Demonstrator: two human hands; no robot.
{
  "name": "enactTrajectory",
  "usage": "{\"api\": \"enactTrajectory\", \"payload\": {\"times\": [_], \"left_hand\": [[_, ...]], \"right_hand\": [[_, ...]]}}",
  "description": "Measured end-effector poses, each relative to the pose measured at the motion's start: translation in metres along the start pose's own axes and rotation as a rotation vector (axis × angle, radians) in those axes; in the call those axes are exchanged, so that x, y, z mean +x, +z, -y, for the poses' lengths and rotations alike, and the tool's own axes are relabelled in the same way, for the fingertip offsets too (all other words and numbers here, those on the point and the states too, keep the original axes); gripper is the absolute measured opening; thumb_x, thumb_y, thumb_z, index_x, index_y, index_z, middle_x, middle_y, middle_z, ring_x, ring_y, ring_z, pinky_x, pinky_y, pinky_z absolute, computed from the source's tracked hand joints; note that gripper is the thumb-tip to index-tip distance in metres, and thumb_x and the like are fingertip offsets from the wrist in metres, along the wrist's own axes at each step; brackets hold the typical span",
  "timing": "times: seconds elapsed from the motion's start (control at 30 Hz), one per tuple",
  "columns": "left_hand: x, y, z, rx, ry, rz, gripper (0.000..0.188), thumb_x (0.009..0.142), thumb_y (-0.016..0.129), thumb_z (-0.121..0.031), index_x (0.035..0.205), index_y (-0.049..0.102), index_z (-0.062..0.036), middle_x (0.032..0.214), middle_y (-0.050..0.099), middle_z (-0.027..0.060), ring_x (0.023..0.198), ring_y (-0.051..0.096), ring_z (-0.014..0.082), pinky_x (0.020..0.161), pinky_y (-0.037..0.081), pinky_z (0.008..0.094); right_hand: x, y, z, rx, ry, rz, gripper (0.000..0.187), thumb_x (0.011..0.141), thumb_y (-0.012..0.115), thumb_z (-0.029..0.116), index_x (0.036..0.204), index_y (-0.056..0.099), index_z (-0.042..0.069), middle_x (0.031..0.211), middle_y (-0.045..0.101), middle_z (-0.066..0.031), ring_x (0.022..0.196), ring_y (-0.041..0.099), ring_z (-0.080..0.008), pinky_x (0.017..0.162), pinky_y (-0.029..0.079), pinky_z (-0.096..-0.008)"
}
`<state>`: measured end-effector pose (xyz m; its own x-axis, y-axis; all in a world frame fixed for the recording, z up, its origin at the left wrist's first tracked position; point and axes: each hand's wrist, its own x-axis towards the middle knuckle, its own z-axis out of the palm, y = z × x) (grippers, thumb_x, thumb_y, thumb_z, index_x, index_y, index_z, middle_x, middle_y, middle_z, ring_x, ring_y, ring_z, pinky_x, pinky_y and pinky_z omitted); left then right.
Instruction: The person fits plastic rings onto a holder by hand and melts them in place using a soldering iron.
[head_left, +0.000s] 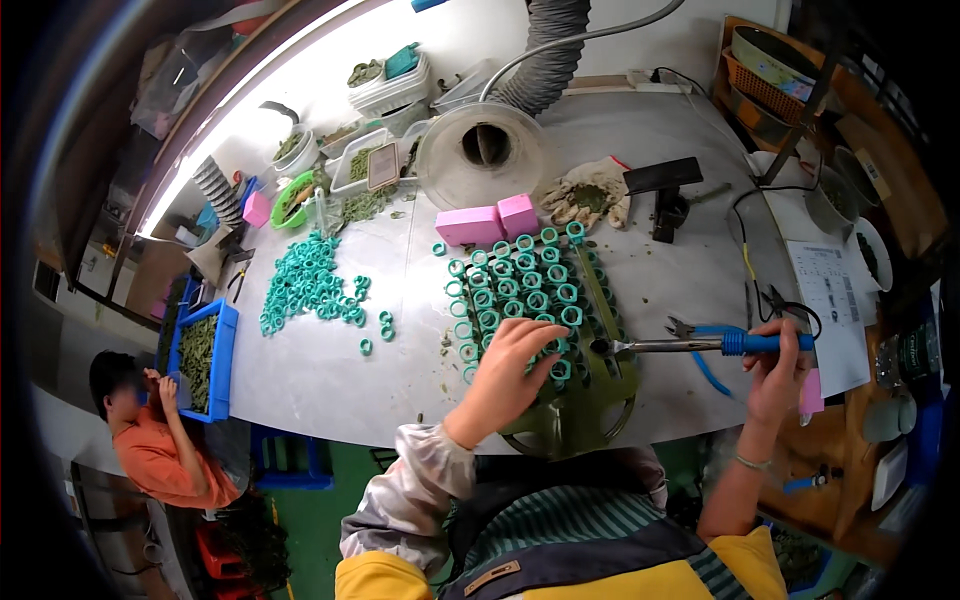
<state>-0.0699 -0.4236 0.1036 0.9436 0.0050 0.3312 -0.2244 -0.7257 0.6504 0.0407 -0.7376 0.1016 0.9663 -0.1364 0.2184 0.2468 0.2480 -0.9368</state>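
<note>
My right hand (pixel 778 375) grips the blue handle of a soldering iron (pixel 690 344). The iron's metal shaft points left, its tip at the edge of an olive-green rack (pixel 605 385). Rows of teal rings (pixel 508 288) stand on this rack. Over its near part, my left hand (pixel 512 375) has finger and thumb closed around a teal ring (pixel 553 347), partly hidden by the fingers. A loose heap of similar teal rings (pixel 305 280) lies to the left on the grey table (pixel 400 375).
Pink blocks (pixel 470 226), a stained glove (pixel 590 192) and a black stand (pixel 664 190) lie behind the rack. Pliers (pixel 700 328) rest beneath the iron. A wide extraction hood (pixel 480 150) and tubs (pixel 390 90) stand at the back. Another person (pixel 175 440) sits at far left.
</note>
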Motion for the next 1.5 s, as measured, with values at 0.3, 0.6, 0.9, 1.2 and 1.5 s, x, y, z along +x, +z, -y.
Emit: {"api": "enactTrajectory", "payload": {"times": [0.3,0.6,0.9,1.2,1.5], "left_hand": [[0.018,0.033,0.004,0.095,0.094,0.077,0.029,0.083,0.066,-0.003,0.112,0.066,-0.0032,0.113,0.064,0.0097,0.105,0.055,0.0292,0.093,0.044,0.0386],[0.024,0.019,0.005,-0.079,0.093,0.051,0.029,0.085,0.069,-0.006,0.113,0.065,-0.0042,0.112,0.058,0.0127,0.102,0.058,0.0309,0.089,0.048,0.0378],[-0.107,-0.123,0.192,0.856,-0.571,-0.411,0.024,0.078,0.07,-0.011,0.1,0.062,-0.0051,0.096,0.059,0.0162,0.091,0.058,0.0371,0.08,0.047,0.0434],[-0.117,-0.12,0.176,0.35,-0.778,-0.352,0.021,0.077,0.074,-0.012,0.091,0.062,-0.003,0.087,0.063,0.0115,0.072,0.063,0.0206,0.063,0.05,0.0328],[-0.034,-0.041,0.015,-0.533,-0.423,-0.024,0.024,0.088,0.066,0.001,0.112,0.068,-0.0017,0.11,0.056,0.002,0.075,0.052,0.0021,0.065,0.044,0.0181]], "right_hand": [[-0.003,0.014,-0.018,0.065,0.046,0.016,0.03,0.096,0.06,0.028,0.084,0.064,0.001,0.075,0.068,-0.0103,0.048,0.058,-0.012,0.044,0.047,-0.021],[0.005,-0.013,-0.005,0.035,0.006,-0.031,0.032,0.094,0.062,0.033,0.078,0.064,0.006,0.072,0.066,-0.0077,0.045,0.054,-0.0103,0.042,0.044,-0.0203],[0.006,-0.014,-0.005,0.054,0.023,0.014,0.031,0.094,0.06,0.033,0.078,0.064,0.007,0.073,0.064,-0.0059,0.044,0.05,-0.0091,0.041,0.041,-0.02],[0.0,-0.006,0.007,0.025,0.006,-0.025,0.034,0.094,0.06,0.035,0.077,0.062,0.006,0.071,0.063,-0.0064,0.044,0.051,-0.0095,0.041,0.041,-0.0199],[-0.003,-0.012,0.015,-0.02,-0.014,-0.048,0.034,0.093,0.06,0.035,0.076,0.061,0.006,0.067,0.064,-0.0073,0.043,0.052,-0.0098,0.041,0.042,-0.0199]]}}
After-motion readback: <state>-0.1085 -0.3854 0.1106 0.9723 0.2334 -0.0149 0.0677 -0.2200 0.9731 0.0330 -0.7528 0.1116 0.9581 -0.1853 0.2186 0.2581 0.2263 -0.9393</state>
